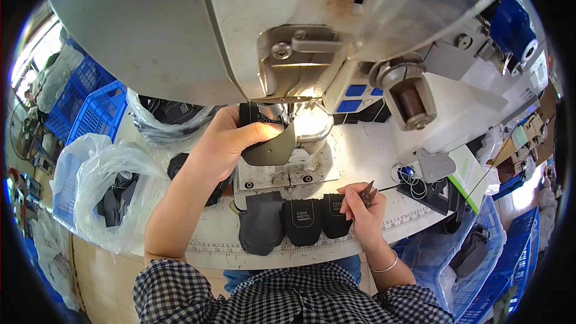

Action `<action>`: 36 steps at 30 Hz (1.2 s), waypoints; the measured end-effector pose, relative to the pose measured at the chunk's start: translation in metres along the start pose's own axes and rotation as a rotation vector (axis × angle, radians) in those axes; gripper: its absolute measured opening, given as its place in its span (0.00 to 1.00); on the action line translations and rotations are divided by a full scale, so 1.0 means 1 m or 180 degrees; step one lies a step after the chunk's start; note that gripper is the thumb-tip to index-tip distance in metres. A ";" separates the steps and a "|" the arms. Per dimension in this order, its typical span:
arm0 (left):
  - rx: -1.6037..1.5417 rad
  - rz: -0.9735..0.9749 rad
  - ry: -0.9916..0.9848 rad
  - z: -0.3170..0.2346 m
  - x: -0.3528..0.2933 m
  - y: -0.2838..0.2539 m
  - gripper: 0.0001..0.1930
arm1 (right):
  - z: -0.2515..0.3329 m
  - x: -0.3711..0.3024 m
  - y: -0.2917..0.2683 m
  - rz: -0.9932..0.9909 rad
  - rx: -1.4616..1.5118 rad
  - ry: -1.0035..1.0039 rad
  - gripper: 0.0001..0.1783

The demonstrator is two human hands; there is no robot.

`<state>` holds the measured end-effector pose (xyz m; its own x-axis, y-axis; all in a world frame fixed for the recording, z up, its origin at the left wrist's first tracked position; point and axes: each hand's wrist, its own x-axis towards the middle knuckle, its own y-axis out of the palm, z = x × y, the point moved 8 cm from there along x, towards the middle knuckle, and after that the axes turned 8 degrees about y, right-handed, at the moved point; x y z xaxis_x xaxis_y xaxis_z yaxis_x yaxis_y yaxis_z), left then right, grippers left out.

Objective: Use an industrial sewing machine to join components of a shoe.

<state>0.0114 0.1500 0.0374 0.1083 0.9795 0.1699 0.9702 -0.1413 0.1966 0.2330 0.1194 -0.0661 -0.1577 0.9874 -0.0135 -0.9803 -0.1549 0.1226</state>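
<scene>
Under the lit needle area of a sewing machine (287,72), my left hand (225,141) grips a dark fabric piece with a curved grey-green flap (271,150). Its thumb presses on top, beside the presser foot. My right hand (365,211) is closed around small dark thread snips (368,191), points upward. Its fingertips touch a black fabric pouch piece (333,223) with light printing. To its left lie a similar printed black piece (302,225) and a plain dark grey piece (261,222), side by side near the table's front edge.
Clear plastic bags with dark pieces (117,195) stand at the left, near blue crates (99,111). On the right are a thread spool (411,102), a green-and-white box (468,174) and a lined blue crate (462,258). A ruler strip (219,247) follows the front edge.
</scene>
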 end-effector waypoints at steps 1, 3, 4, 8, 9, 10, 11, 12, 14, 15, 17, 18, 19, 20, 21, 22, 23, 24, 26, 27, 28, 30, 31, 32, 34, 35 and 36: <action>0.0001 0.0006 0.0001 0.000 0.000 0.000 0.06 | 0.001 -0.001 -0.002 -0.0029 0.0024 -0.0005 0.08; -0.0012 0.0055 0.0043 -0.002 0.001 0.001 0.05 | 0.003 -0.002 -0.005 -0.0058 0.0049 -0.0011 0.08; -0.0011 0.0057 0.0044 -0.001 0.001 0.001 0.05 | 0.007 -0.004 -0.008 -0.0108 0.0023 -0.0107 0.07; 0.0026 -0.0004 0.0106 0.001 0.002 0.000 0.06 | 0.028 -0.011 -0.028 -0.0502 -0.0276 -0.0504 0.05; 0.0084 -0.0046 0.0161 0.001 0.002 0.000 0.07 | 0.030 -0.011 -0.036 -0.0508 -0.0272 -0.0501 0.05; 0.0083 -0.0044 0.0162 0.000 0.002 0.001 0.07 | 0.043 -0.015 -0.050 -0.0845 -0.0612 -0.0868 0.04; 0.0063 -0.0087 0.0178 0.000 0.002 0.000 0.06 | 0.056 -0.020 -0.064 -0.1179 -0.0952 -0.1234 0.04; 0.0039 -0.0111 0.0195 0.000 0.003 0.001 0.06 | 0.070 -0.026 -0.080 -0.1552 -0.1454 -0.1590 0.03; -0.0060 -0.0033 0.0140 0.001 0.002 -0.001 0.05 | 0.089 -0.035 -0.104 -0.2134 -0.2037 -0.1915 0.03; -0.0163 0.0043 0.0087 0.004 0.003 -0.001 0.05 | 0.096 -0.039 -0.115 -0.2362 -0.2123 -0.1891 0.03; -0.0180 0.0065 0.0103 0.005 0.005 -0.002 0.05 | 0.094 -0.042 -0.134 -0.2467 -0.1986 -0.1842 0.04; -0.0194 0.0084 0.0110 0.006 0.005 -0.002 0.05 | 0.096 -0.045 -0.136 -0.2450 -0.2070 -0.1939 0.04; -0.0202 0.0082 0.0106 0.006 0.005 -0.001 0.05 | 0.099 -0.047 -0.137 -0.2430 -0.2153 -0.2037 0.04; -0.0187 0.0064 0.0104 0.005 0.006 -0.001 0.04 | 0.103 -0.048 -0.138 -0.2525 -0.2464 -0.2061 0.03; -0.0168 0.0048 0.0101 0.004 0.006 -0.001 0.04 | 0.104 -0.046 -0.142 -0.2522 -0.2467 -0.2056 0.03; -0.0170 0.0046 0.0096 0.005 0.005 -0.001 0.04 | 0.103 -0.038 -0.150 -0.2506 -0.2631 -0.1799 0.02; -0.0172 0.0020 0.0109 0.005 0.005 -0.002 0.04 | 0.102 -0.029 -0.158 -0.2487 -0.2790 -0.1540 0.03; -0.0178 0.0007 0.0127 0.004 0.006 -0.002 0.04 | 0.101 -0.017 -0.161 -0.2272 -0.2842 -0.1406 0.07; -0.0153 0.0015 0.0129 0.004 0.006 -0.002 0.04 | 0.099 -0.003 -0.157 -0.2093 -0.3137 -0.1250 0.08; -0.0124 -0.0008 0.0129 0.004 0.006 -0.003 0.04 | 0.096 0.006 -0.151 -0.1878 -0.3421 -0.1093 0.09; -0.0122 -0.0013 0.0133 0.004 0.006 -0.003 0.04 | 0.097 0.009 -0.148 -0.1876 -0.3463 -0.0891 0.10; -0.0128 -0.0040 0.0158 0.005 0.006 -0.004 0.04 | 0.098 0.011 -0.146 -0.1845 -0.3528 -0.0929 0.10; -0.0127 -0.0039 0.0156 0.004 0.006 -0.004 0.04 | 0.098 0.011 -0.145 -0.1816 -0.3594 -0.0963 0.10; -0.0119 0.0001 0.0119 0.004 0.005 -0.002 0.05 | 0.098 0.011 -0.144 -0.1817 -0.3593 -0.0959 0.10; -0.0107 0.0041 0.0074 0.005 0.005 -0.001 0.05 | 0.098 0.009 -0.144 -0.1858 -0.3543 -0.0951 0.10; -0.0106 0.0072 0.0083 0.006 0.005 -0.002 0.05 | 0.098 0.008 -0.144 -0.1857 -0.3540 -0.0944 0.10; -0.0104 0.0102 0.0096 0.006 0.005 -0.002 0.06 | 0.099 0.008 -0.143 -0.1885 -0.3536 -0.0938 0.10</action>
<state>0.0112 0.1558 0.0317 0.1321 0.9697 0.2056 0.9587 -0.1777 0.2220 0.3842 0.1523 0.0141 0.2249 0.8625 0.4533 -0.4871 0.5025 -0.7144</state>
